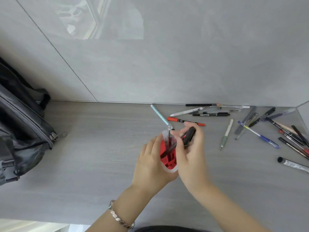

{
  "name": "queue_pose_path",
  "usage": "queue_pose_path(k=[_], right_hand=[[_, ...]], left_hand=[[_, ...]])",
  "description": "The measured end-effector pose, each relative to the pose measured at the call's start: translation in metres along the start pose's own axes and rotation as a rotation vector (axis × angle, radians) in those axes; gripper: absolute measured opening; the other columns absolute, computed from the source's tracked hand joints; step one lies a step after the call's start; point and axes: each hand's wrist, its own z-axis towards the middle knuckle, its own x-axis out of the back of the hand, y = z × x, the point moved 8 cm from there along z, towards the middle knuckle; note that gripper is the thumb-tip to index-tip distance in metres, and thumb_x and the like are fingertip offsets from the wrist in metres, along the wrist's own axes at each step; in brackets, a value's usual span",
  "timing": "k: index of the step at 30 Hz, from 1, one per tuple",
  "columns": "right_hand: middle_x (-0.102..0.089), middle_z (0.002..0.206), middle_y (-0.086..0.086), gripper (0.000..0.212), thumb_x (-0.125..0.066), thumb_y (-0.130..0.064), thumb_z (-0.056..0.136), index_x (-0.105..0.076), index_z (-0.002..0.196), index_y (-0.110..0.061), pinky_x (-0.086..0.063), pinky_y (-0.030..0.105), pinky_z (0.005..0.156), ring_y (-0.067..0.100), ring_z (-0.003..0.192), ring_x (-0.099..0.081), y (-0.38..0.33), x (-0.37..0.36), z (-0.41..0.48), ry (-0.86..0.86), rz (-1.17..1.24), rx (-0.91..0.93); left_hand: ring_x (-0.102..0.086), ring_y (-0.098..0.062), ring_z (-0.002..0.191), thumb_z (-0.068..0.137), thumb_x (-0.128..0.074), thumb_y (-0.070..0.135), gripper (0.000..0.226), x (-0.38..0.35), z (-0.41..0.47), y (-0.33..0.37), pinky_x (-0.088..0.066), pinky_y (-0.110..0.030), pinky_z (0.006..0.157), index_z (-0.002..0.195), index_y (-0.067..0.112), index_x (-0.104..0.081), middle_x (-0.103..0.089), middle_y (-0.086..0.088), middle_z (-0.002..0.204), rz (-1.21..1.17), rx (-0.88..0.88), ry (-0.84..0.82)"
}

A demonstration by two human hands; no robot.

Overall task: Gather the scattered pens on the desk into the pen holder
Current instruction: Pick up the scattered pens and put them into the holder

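A dark gray backpack sits at the far left of the gray desk, with its zipper pull lying on the desk top. A silver bracelet goes around the left wrist. The left hand is wrapped around the side of the pen holder, which is clear on the outside and red inside, and stands near the middle of the desk. A few dark pens already stick down into it. A light blue pen lies on the desk just behind the holder. The right hand is closed on a black marker and holds it slanted over the right edge of the holder. Just behind this hand lies a marker with orange caps. More pens are spread out to the right. A white pen and a black marker lie near the wall. A thin pen with a green grip lies alone. A blue pen lies farther right among a pile of dark pens. A thick marker with a black cap lies at the right edge.
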Motion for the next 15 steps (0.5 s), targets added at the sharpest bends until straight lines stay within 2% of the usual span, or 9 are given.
queue_pose_path(k=[2, 4, 6, 8, 9, 10, 12, 14, 15], right_hand=[[-0.044, 0.111, -0.022, 0.037, -0.044, -0.010, 0.085, -0.046, 0.100, -0.044, -0.042, 0.020, 0.099, -0.004, 0.113, -0.048, 0.001, 0.002, -0.011, 0.004, -0.132, 0.044], [-0.035, 0.118, -0.020, 0.035, -0.051, -0.006, 0.083, -0.050, 0.111, -0.027, -0.031, 0.002, 0.099, -0.015, 0.121, -0.034, -0.010, 0.005, -0.019, -0.011, -0.278, 0.168], [-0.034, 0.127, -0.010, 0.047, -0.061, -0.009, 0.079, -0.044, 0.123, -0.017, -0.024, 0.002, 0.104, -0.015, 0.129, -0.025, -0.017, 0.021, -0.025, -0.003, -0.349, 0.252], [-0.034, 0.135, -0.017, 0.056, -0.064, -0.032, 0.079, -0.042, 0.127, -0.013, -0.025, 0.010, 0.109, -0.007, 0.133, -0.027, -0.017, 0.046, -0.026, 0.021, -0.368, 0.289], [-0.030, 0.137, -0.026, 0.062, -0.063, -0.046, 0.078, -0.041, 0.128, -0.018, -0.024, 0.012, 0.110, -0.005, 0.133, -0.028, -0.011, 0.056, -0.025, 0.001, -0.345, 0.238], [-0.027, 0.137, -0.033, 0.070, -0.063, -0.060, 0.071, -0.039, 0.130, -0.030, -0.023, 0.012, 0.111, -0.007, 0.133, -0.028, 0.000, 0.064, -0.023, -0.046, -0.284, 0.116], [-0.026, 0.138, -0.035, 0.096, -0.069, -0.074, 0.048, -0.021, 0.129, -0.054, -0.021, 0.017, 0.112, -0.009, 0.134, -0.027, 0.035, 0.063, -0.027, -0.185, -0.090, -0.216], [-0.031, 0.138, -0.029, 0.122, -0.078, -0.071, 0.030, -0.011, 0.131, -0.053, -0.025, 0.026, 0.111, -0.004, 0.133, -0.031, 0.060, 0.056, -0.034, -0.281, -0.034, -0.399], [-0.034, 0.135, -0.030, 0.128, -0.085, -0.061, 0.029, -0.012, 0.133, -0.049, -0.029, 0.026, 0.109, -0.001, 0.132, -0.034, 0.069, 0.056, -0.036, -0.279, -0.037, -0.452]], left_hand=[[-0.049, -0.010, 0.105, 0.061, -0.054, 0.051, 0.073, -0.002, 0.001, 0.010, -0.036, -0.022, 0.095, 0.127, 0.021, -0.040, -0.055, 0.008, 0.115, -0.005, -0.047, 0.016], [-0.046, -0.006, 0.102, 0.063, -0.049, 0.052, 0.073, 0.000, 0.001, 0.016, -0.037, -0.020, 0.092, 0.128, 0.020, -0.041, -0.050, 0.014, 0.112, -0.061, -0.039, 0.021], [-0.044, -0.006, 0.104, 0.057, -0.054, 0.054, 0.080, -0.002, 0.002, 0.014, -0.035, -0.015, 0.090, 0.129, 0.021, -0.039, -0.048, 0.015, 0.113, -0.069, -0.017, 0.007], [-0.045, -0.012, 0.110, 0.054, -0.066, 0.051, 0.089, -0.004, 0.006, 0.008, -0.035, -0.019, 0.094, 0.132, 0.020, -0.037, -0.050, 0.009, 0.119, -0.028, -0.001, -0.004], [-0.044, -0.014, 0.113, 0.053, -0.073, 0.046, 0.094, -0.004, 0.008, 0.006, -0.036, -0.022, 0.097, 0.134, 0.019, -0.035, -0.049, 0.007, 0.122, -0.012, -0.001, -0.007], [-0.042, -0.015, 0.116, 0.053, -0.079, 0.040, 0.099, -0.004, 0.011, 0.006, -0.036, -0.024, 0.099, 0.136, 0.019, -0.031, -0.047, 0.007, 0.124, -0.014, -0.003, -0.020], [-0.033, -0.010, 0.121, 0.056, -0.083, 0.031, 0.109, -0.013, 0.015, 0.012, -0.028, -0.019, 0.099, 0.142, 0.018, -0.017, -0.036, 0.011, 0.126, -0.050, -0.006, -0.104], [-0.027, -0.004, 0.120, 0.059, -0.082, 0.030, 0.120, -0.027, 0.017, 0.025, -0.021, -0.014, 0.097, 0.143, 0.021, 0.002, -0.030, 0.011, 0.128, -0.080, -0.040, -0.191], [-0.028, -0.005, 0.119, 0.059, -0.082, 0.032, 0.123, -0.035, 0.019, 0.031, -0.022, -0.015, 0.097, 0.141, 0.025, 0.009, -0.031, 0.009, 0.130, -0.079, -0.079, -0.220]])
